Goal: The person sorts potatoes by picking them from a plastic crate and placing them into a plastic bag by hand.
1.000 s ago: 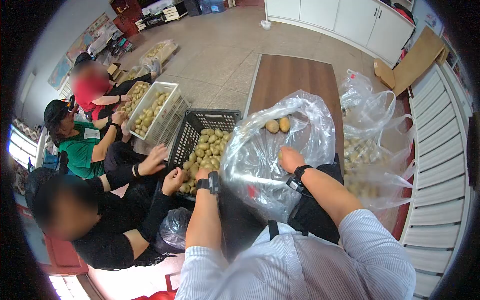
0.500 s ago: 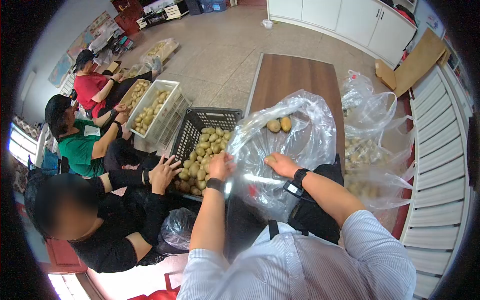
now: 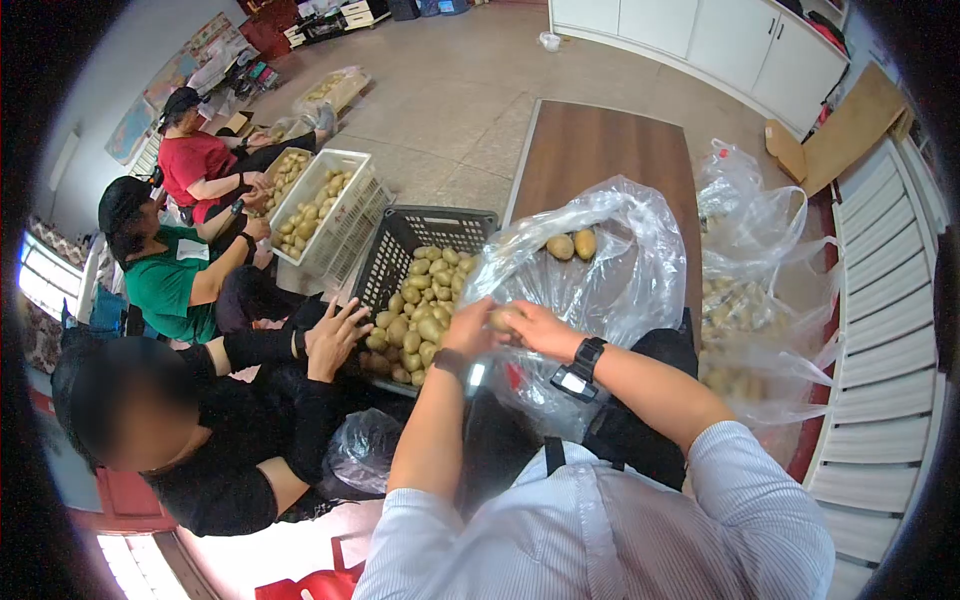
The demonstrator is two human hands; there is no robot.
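Note:
In front of my body, above the near edge of a clear plastic bag (image 3: 630, 290), my right hand (image 3: 545, 330) is closed on a kiwifruit (image 3: 505, 318). My left hand (image 3: 470, 328) is right beside that fruit at its left; its fingers are blurred, and whether they grip it is unclear. Two more kiwifruits (image 3: 572, 246) are inside the open bag. To the left of my hands is a black crate (image 3: 385, 255) with many kiwifruits (image 3: 425, 300) in it. A co-worker's spread hand (image 3: 332, 338) is at the crate's left side.
The bag lies on a brown table (image 3: 600, 150). Several filled clear bags (image 3: 745, 300) stand on the floor at right, near a white radiator (image 3: 880, 330). At left, co-workers sit by a white crate (image 3: 345, 210) of kiwifruits. A dark plastic bag (image 3: 360, 450) lies beside the nearest person.
My left hand has moved right from the crate's edge to meet my right hand. My right hand has drawn the kiwifruit left, toward it. The view has shifted slightly.

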